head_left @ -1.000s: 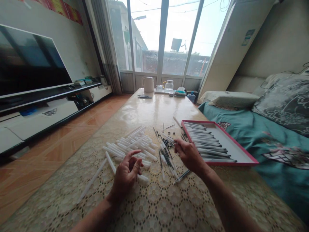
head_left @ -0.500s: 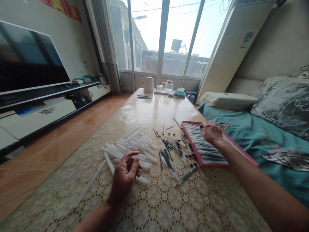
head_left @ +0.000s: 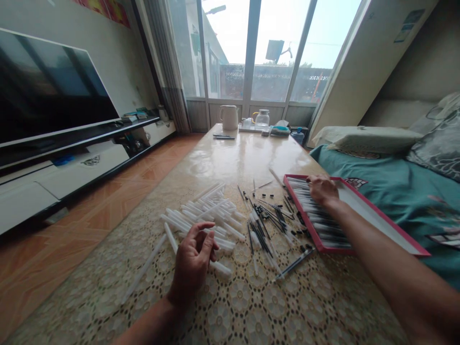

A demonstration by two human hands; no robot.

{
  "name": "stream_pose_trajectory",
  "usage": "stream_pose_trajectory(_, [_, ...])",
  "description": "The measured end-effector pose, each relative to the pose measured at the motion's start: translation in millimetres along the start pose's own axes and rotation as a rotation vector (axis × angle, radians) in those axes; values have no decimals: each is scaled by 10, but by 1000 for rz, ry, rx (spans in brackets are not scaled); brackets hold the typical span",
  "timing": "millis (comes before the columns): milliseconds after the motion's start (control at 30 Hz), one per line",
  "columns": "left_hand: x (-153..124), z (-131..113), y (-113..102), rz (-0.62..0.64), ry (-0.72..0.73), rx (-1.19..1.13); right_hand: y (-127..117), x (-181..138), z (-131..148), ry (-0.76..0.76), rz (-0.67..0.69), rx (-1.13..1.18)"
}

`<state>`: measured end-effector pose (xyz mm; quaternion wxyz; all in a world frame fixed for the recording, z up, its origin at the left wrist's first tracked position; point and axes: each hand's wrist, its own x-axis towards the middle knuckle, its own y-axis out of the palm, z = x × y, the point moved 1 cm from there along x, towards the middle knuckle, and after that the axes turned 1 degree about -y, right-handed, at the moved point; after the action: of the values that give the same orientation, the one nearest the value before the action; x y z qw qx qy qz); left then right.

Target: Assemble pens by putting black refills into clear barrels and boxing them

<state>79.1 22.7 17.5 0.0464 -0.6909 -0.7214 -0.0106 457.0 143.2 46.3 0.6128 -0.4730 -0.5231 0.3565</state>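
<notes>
My left hand (head_left: 194,261) hovers over the near edge of a heap of white translucent pen barrels (head_left: 204,211). Its fingers are loosely bent and apart, and no object shows in them. At the far end of a shallow pink-rimmed box (head_left: 388,218), my right hand (head_left: 323,189) has its fingers pinched together over a row of pens (head_left: 319,215). A small dark end shows at those fingertips, but what it belongs to is hidden by the hand. Between the heap and the box lie several thin dark refills (head_left: 264,230) and small black caps (head_left: 268,195).
A patterned cover lies on the long table (head_left: 247,311). Toward its far end stand a pale jug (head_left: 229,117), a glass pitcher (head_left: 262,119) and a tissue pack (head_left: 279,128). A bed or sofa with a teal cover (head_left: 373,167) adjoins the right side. A television (head_left: 53,86) is at left.
The view has shifted, so the table and its contents appear farther right. My right hand stays over the far end of the pen row; my left hand keeps its loose pose by the barrels.
</notes>
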Motion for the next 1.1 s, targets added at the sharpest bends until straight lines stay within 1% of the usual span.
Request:
stream_pose_trajectory(67, [-7, -7, 2, -7, -5, -7, -94, -120, 185, -52, -43, 41])
stream_pose_trajectory(167, [-18, -27, 10, -15, -5, -24, -226, -481, 608, -224, -53, 155])
stream_pose_trajectory(233, [-22, -37, 15, -14, -8, -29, -278, -806, 927, -417, 4, 377])
stream_pose_trajectory(267, [-23, -39, 16, -12, -11, -28, -291, -968, 1075, -475, 43, 457])
stream_pose_trajectory(333, [-21, -37, 15, -10, -18, -25, -298, -1249, 1333, -546, 107, 552])
stream_pose_trajectory(400, [-15, -28, 10, -6, -12, -22, -293, -1432, 1529, -545, 127, 544])
stream_pose_trajectory(500, [2, -4, -1, 6, 2, -27, -283, -1531, 1710, -490, 105, 425])
stream_pose_trajectory(567, [14, 16, -6, 10, 9, -37, -280, -1527, 1759, -444, 101, 351])
stream_pose_trajectory(633, [25, 34, -6, 7, 16, -55, -285, -1510, 1748, -404, 100, 332])
stream_pose_trajectory(733, [30, 42, 3, 12, 20, -85, -314, -1497, 1623, -329, 81, 430])
stream_pose_trajectory(833, [22, 10, 30, 69, 0, -138, -365, -1517, 1434, -220, 103, 675])
stream_pose_trajectory(933, [1, -32, 69, 187, -116, -206, -419, -1592, 1314, -136, 140, 998])
stream_pose_trajectory(1033, [-32, -50, 106, 317, -253, -286, -460, -1713, 1335, -93, 204, 1276])
stream_pose_trajectory(1100, [-52, -51, 122, 386, -309, -368, -476, -1787, 1404, -95, 280, 1378])
